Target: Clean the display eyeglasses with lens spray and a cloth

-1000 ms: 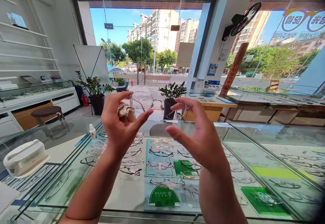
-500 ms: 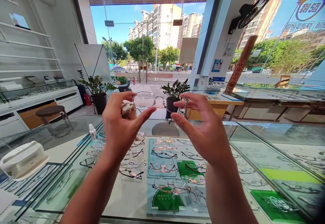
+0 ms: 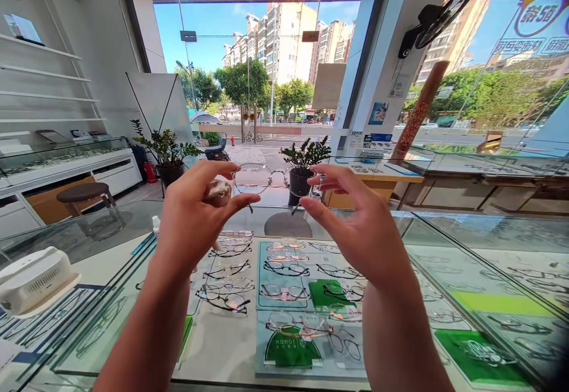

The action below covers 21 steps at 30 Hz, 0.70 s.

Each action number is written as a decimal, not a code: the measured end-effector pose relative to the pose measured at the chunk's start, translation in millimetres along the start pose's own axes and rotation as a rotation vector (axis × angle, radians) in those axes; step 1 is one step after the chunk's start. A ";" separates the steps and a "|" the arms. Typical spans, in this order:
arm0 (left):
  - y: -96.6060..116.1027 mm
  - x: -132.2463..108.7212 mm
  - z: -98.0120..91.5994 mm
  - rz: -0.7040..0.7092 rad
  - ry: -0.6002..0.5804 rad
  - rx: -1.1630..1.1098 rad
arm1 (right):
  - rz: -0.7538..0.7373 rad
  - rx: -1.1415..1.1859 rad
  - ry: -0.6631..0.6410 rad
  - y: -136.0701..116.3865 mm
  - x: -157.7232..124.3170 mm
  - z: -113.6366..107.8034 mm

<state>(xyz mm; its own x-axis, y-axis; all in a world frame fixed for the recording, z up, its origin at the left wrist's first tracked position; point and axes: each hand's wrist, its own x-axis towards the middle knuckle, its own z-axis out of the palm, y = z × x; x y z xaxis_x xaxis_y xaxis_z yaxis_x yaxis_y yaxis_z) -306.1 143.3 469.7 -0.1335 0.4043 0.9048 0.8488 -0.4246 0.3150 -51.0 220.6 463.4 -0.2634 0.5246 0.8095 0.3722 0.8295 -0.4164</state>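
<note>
A pair of thin-rimmed eyeglasses (image 3: pixel 253 178) is raised above the counter, with its clear lenses toward the window. My left hand (image 3: pixel 193 211) is closed at the left rim, index finger on top and thumb below. A crumpled pale cloth (image 3: pixel 217 191) is tucked behind its fingers. At the other end, my right hand (image 3: pixel 355 220) pinches the right rim between thumb and fingers, which partly cover that lens. The temple tips hang below the lenses. Several rows of glasses lie under the glass countertop (image 3: pixel 217 344) beneath both hands.
A white device (image 3: pixel 38 279) rests at the left of the counter, near a small white bottle (image 3: pixel 156 225) partly behind my left arm. A round stool (image 3: pixel 291 225) stands beyond the counter. Potted plants (image 3: pixel 304 158) stand before the window. Another glass case (image 3: pixel 489 273) extends right.
My left hand has shifted slightly left and down, its thumb drawn back toward the rim. More of the left lens shows. The bottle is now largely covered by my left arm.
</note>
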 end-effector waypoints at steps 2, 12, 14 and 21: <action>-0.1 -0.1 -0.2 0.003 -0.018 -0.004 | -0.001 -0.010 -0.001 0.2 0.2 -1.7; -8.1 1.8 5.8 0.042 -0.043 -0.028 | 0.010 0.006 -0.017 5.0 2.7 -4.4; -8.5 2.0 8.7 0.061 -0.036 -0.025 | 0.021 0.003 -0.029 6.9 3.3 -5.8; -6.6 2.2 15.3 0.111 -0.018 -0.013 | 0.019 0.014 -0.063 15.4 6.4 -7.2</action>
<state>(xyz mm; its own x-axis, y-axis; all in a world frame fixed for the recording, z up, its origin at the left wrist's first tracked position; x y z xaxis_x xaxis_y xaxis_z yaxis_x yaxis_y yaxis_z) -304.1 159.4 465.2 -0.0296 0.3681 0.9293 0.8511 -0.4782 0.2165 -40.5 235.4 465.1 -0.3125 0.5507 0.7740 0.3648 0.8219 -0.4375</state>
